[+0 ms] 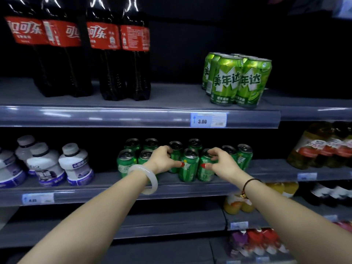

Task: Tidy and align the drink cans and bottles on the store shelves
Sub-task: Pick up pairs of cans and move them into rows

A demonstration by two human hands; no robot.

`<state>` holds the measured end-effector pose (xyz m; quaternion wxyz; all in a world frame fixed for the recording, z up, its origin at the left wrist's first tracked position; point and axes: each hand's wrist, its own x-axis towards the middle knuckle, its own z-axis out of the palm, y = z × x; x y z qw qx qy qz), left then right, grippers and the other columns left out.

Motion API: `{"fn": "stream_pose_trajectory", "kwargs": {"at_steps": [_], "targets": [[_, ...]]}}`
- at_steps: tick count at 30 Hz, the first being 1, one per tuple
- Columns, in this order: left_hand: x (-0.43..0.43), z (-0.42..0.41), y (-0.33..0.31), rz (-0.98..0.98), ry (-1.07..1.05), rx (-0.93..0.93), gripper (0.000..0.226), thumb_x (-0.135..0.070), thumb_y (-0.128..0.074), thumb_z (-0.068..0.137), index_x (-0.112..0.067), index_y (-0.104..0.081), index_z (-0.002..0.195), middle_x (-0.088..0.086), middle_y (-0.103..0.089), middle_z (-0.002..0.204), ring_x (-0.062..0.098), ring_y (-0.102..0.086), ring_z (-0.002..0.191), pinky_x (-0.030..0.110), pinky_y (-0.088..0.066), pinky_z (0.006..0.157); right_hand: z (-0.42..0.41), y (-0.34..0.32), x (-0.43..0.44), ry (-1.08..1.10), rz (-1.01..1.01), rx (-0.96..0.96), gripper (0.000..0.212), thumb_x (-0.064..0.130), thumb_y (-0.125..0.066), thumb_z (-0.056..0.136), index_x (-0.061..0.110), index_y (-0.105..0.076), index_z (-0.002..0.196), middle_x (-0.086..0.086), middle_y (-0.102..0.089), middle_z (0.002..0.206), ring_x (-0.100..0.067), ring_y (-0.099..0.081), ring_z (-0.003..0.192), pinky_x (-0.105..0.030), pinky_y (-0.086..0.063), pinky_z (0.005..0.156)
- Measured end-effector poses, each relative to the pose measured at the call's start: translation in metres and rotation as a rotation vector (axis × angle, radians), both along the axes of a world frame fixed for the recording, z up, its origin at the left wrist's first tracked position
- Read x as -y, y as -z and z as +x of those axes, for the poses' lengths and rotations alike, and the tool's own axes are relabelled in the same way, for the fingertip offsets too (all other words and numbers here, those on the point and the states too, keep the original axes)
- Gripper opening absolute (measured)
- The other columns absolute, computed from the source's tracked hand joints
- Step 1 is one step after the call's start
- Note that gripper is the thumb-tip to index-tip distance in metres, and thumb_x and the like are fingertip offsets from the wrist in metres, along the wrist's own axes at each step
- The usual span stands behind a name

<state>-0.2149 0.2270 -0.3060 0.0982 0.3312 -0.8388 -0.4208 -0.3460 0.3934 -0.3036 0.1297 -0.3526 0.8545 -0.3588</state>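
Hands mid-frame | left hand (pixel 162 159) curled around a glossy green can (pixel 175 156) | right hand (pixel 222 161) grasping neighbouring can (pixel 206 166) | smooth grey shelf (pixel 114 189)

At ten o'clock, the cola bottles (pixel 102 54) carry red labels with white "可乐" script. At two o'clock, the light-green cans (pixel 238 80) read "美年达". Below them, the price tag (pixel 208 120) on the shelf edge shows "3.00".

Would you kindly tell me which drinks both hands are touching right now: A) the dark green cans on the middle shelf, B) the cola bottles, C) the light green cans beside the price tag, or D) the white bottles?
A: the left hand and right hand both rest on the dark green cans on the middle shelf.
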Motion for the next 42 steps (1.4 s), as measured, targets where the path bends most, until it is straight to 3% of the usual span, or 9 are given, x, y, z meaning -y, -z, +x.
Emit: {"fn": "stream_pose_trajectory", "kwargs": {"at_steps": [2, 5, 7, 10, 15, 18, 25, 31, 42], "targets": [[-0.006, -0.010, 0.003, 0.000, -0.029, -0.005, 0.073, -0.032, -0.083, 0.068, -0.005, -0.050, 0.127, 0.010, -0.058, 0.122, 0.020, -0.057, 0.102, 0.023, -0.043, 0.077, -0.013, -0.001, -0.002, -0.018, 0.013, -0.044, 0.050, 0.017, -0.073, 0.079, 0.007, -0.052, 0.123, -0.008, -0.058, 0.125, -0.018, -0.053, 0.110, -0.020, -0.039, 0.083], [-0.009, -0.023, 0.005, 0.009, -0.078, 0.000, 0.077, -0.033, -0.083, 0.067, -0.005, -0.049, 0.130, 0.009, -0.057, 0.125, 0.022, -0.055, 0.110, 0.022, -0.041, 0.079, -0.031, -0.001, -0.002, -0.027, 0.049, -0.074, 0.052, 0.024, -0.075, 0.077, 0.010, -0.053, 0.123, -0.011, -0.057, 0.125, -0.027, -0.052, 0.118, -0.034, -0.043, 0.098], [-0.011, -0.029, 0.009, 0.025, -0.107, 0.005, 0.075, -0.033, -0.084, 0.067, -0.004, -0.050, 0.127, 0.008, -0.058, 0.123, 0.023, -0.055, 0.111, 0.024, -0.044, 0.084, -0.038, 0.001, 0.000, -0.057, 0.061, -0.054, 0.059, 0.024, -0.074, 0.078, 0.011, -0.049, 0.129, -0.010, -0.055, 0.130, -0.026, -0.051, 0.121, -0.031, -0.041, 0.100], [-0.014, -0.038, 0.022, 0.042, -0.113, -0.017, 0.066, -0.033, -0.084, 0.066, -0.004, -0.058, 0.119, 0.008, -0.064, 0.116, 0.021, -0.060, 0.104, 0.025, -0.046, 0.081, -0.042, 0.010, 0.005, -0.088, 0.027, -0.020, 0.064, 0.020, -0.074, 0.078, 0.009, -0.045, 0.134, -0.008, -0.054, 0.133, -0.021, -0.051, 0.121, -0.019, -0.036, 0.091], [-0.015, -0.047, 0.031, -0.012, -0.144, -0.125, 0.065, -0.037, -0.085, 0.063, -0.005, -0.062, 0.115, 0.007, -0.066, 0.111, 0.018, -0.061, 0.099, 0.021, -0.043, 0.079, -0.047, 0.021, 0.010, -0.093, -0.035, -0.025, 0.057, 0.018, -0.074, 0.078, 0.006, -0.051, 0.129, -0.009, -0.059, 0.127, -0.014, -0.053, 0.107, -0.015, -0.035, 0.085], [-0.016, -0.051, 0.034, -0.043, -0.114, -0.150, 0.065, -0.034, -0.086, 0.062, -0.009, -0.062, 0.117, 0.003, -0.065, 0.111, 0.011, -0.058, 0.092, 0.017, -0.042, 0.077, -0.053, 0.027, 0.010, -0.070, -0.059, -0.057, 0.062, 0.020, -0.074, 0.078, 0.005, -0.048, 0.133, -0.009, -0.056, 0.131, -0.020, -0.052, 0.120, -0.017, -0.034, 0.091], [-0.010, -0.053, 0.036, -0.069, -0.050, -0.128, 0.057, -0.033, -0.084, 0.066, -0.011, -0.062, 0.114, -0.003, -0.058, 0.099, 0.012, -0.056, 0.093, 0.020, -0.040, 0.077, -0.054, 0.039, 0.012, -0.059, -0.109, -0.029, 0.066, 0.023, -0.074, 0.079, 0.010, -0.044, 0.136, -0.007, -0.051, 0.138, -0.023, -0.048, 0.126, -0.027, -0.038, 0.100], [0.003, -0.039, 0.033, -0.103, -0.073, -0.081, 0.056, -0.030, -0.084, 0.066, -0.008, -0.061, 0.112, 0.004, -0.064, 0.106, 0.016, -0.057, 0.093, 0.023, -0.041, 0.076, -0.037, 0.040, 0.026, -0.068, -0.163, 0.015, 0.065, 0.022, -0.075, 0.078, 0.010, -0.046, 0.134, -0.007, -0.052, 0.136, -0.024, -0.048, 0.127, -0.039, -0.039, 0.107], [0.017, -0.021, 0.020, -0.068, -0.067, -0.008, 0.048, -0.018, -0.082, 0.070, -0.008, -0.059, 0.112, 0.006, -0.062, 0.105, 0.019, -0.057, 0.092, 0.027, -0.045, 0.076, -0.021, 0.044, 0.043, -0.071, -0.259, 0.118, 0.062, 0.014, -0.078, 0.074, 0.005, -0.051, 0.129, -0.009, -0.057, 0.130, -0.024, -0.051, 0.122, -0.035, -0.040, 0.106]]}}
